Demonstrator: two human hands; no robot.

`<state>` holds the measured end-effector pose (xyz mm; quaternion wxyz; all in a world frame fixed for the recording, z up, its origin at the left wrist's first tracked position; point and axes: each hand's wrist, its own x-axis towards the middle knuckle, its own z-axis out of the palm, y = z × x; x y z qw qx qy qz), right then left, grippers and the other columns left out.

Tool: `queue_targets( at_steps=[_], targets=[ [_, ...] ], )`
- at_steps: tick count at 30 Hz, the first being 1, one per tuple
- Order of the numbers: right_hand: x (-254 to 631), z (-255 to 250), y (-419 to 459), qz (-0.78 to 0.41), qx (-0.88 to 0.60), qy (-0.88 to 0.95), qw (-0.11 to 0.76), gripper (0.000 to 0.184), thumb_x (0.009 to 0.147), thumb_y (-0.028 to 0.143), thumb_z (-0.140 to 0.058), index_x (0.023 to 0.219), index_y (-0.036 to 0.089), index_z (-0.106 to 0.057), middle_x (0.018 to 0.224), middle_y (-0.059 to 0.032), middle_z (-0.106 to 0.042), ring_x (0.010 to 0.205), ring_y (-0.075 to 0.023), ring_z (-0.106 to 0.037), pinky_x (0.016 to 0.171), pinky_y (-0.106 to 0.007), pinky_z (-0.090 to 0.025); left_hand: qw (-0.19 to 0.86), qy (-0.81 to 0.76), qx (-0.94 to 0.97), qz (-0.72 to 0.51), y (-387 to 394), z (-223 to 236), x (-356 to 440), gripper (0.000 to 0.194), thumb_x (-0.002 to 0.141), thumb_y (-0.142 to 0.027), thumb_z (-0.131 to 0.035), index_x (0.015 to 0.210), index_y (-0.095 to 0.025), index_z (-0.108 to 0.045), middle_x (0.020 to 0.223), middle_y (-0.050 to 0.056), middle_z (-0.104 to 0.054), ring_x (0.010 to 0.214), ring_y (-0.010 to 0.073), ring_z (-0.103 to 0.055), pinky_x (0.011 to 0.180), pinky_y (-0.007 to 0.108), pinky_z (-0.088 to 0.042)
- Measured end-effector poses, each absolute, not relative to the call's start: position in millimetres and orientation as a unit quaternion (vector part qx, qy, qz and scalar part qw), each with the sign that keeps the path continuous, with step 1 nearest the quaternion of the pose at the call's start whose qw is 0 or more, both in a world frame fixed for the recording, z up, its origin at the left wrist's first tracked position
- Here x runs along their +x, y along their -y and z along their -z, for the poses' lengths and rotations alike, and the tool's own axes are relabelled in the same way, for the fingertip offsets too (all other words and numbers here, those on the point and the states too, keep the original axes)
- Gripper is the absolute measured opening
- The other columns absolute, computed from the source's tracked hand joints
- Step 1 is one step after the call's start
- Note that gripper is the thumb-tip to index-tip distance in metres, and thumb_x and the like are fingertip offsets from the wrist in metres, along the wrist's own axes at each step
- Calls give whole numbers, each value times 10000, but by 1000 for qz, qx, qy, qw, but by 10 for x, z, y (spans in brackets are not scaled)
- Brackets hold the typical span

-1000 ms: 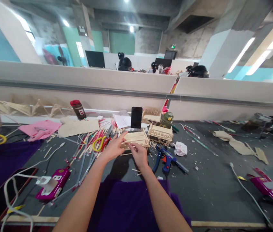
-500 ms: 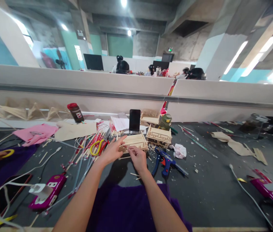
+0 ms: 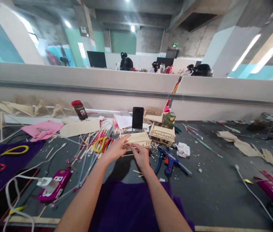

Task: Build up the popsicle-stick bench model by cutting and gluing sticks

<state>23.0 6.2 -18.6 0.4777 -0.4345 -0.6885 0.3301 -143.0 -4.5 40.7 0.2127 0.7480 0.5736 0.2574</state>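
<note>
My left hand (image 3: 117,149) is closed around the left end of a small wooden stick model (image 3: 137,138), a box-like frame with a slatted top. At the model's front side, my right hand (image 3: 140,157) is closed with thumb and fingertips pinched together. Whatever lies between those fingertips is too small to make out. Just right of the model stands a second stick model (image 3: 162,133) with a lattice-patterned side. A blue glue gun (image 3: 171,162) lies on the table to the right of my right hand.
A phone (image 3: 137,118) stands upright behind the model. Left are yellow-handled scissors (image 3: 100,144), sticks, a pink power strip (image 3: 55,185) and white cable. A crumpled tissue (image 3: 182,150) and a green-lidded jar (image 3: 169,120) are right. Purple cloth (image 3: 136,206) lies in front.
My fingers have drawn closer together at the model's front. At the far left, another person's hand has let go of scissors, which now lie on the purple cloth. The view has shifted slightly.
</note>
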Motion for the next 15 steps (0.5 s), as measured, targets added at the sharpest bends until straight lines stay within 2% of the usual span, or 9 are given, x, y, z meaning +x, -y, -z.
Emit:
queue_targets(
  at_steps=[4, 10, 15],
  targets=[
    [230, 192, -67, -331, -433, 690, 476, 270, 877, 368, -516, 894, 203, -730, 615, 25, -616, 534, -129, -505, 573, -215, -377, 206, -570, 752, -260, 31, -375, -1440, 806, 658, -16, -520, 1438, -194, -417, 1329, 94, -608, 1227, 239, -555, 1071, 374, -393],
    [226, 190, -75, -324, -436, 694, 473, 271, 877, 362, -519, 883, 198, -735, 565, 35, -568, 519, -126, -477, 559, -217, -356, 205, -571, 754, -253, 27, -385, -1436, 796, 660, -17, -524, 1436, -166, -423, 1350, 109, -593, 1221, 245, -561, 1074, 372, -392],
    [226, 188, -71, -321, -437, 698, 467, 265, 879, 356, -518, 882, 204, -736, 576, 37, -564, 518, -121, -463, 555, -215, -341, 206, -573, 751, -255, 30, -377, -1441, 799, 663, -11, -527, 1434, -196, -425, 1355, 93, -592, 1225, 243, -561, 1083, 384, -381]
  ],
)
